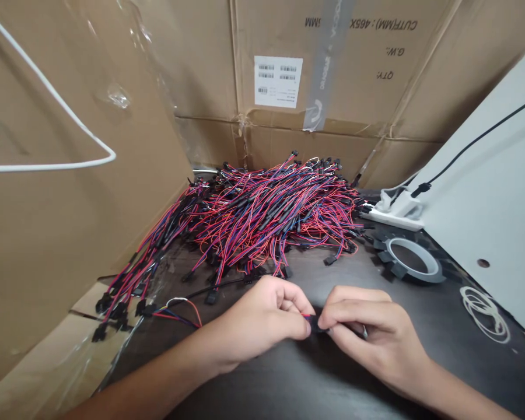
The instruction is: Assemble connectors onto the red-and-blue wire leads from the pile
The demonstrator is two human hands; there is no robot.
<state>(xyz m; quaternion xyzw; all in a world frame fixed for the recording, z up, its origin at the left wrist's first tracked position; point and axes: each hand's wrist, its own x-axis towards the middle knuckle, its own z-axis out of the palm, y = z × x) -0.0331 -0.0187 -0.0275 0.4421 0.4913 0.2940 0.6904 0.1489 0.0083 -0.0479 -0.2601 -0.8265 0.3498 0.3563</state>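
The left hand point(262, 318) and the right hand point(370, 332) are brought together low over the table point(289, 385), their fingertips almost touching. A small black connector point(317, 324) is pinched between them, gripped from either side by the thumb and forefinger of each hand. The other fingers are curled in. A short lead point(181, 308) of red, blue and white wires is seen running out to the left of the left hand. Beyond both hands, clear of them, a large pile point(266, 213) of red, blue and black wires is heaped against cardboard boxes point(201, 70). Beyond the right hand and to its right a tape roll point(413, 259) is laid flat, with a white power strip point(394, 214) behind it. Further right, thin white loops point(485, 312) are lying beside a white panel point(499, 221).
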